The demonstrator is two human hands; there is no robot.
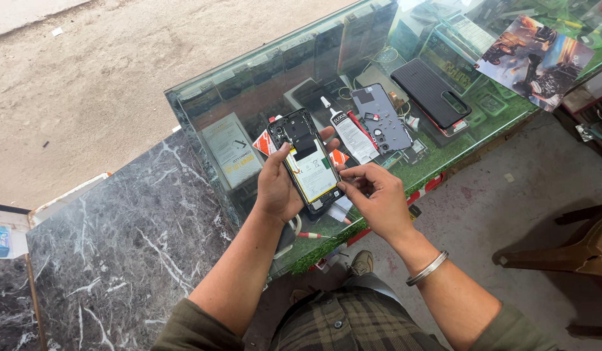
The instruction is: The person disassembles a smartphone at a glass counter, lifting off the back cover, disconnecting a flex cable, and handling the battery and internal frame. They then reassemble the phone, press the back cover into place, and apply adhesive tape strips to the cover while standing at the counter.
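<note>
While my left hand (278,188) grips the opened phone (308,162) above the glass counter (249,84), long axis pointing away, my right hand (377,198) pinches narrow at its lower right edge, nearer.

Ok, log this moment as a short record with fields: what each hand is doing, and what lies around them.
left hand: holds an opened phone, back cover off, battery showing
right hand: fingertips pinch at the phone's lower right edge
surface: glass counter
on counter: glue tube, grey back cover, black ribbed case
beside counter: dark marble slab
right wrist: metal bangle
</note>
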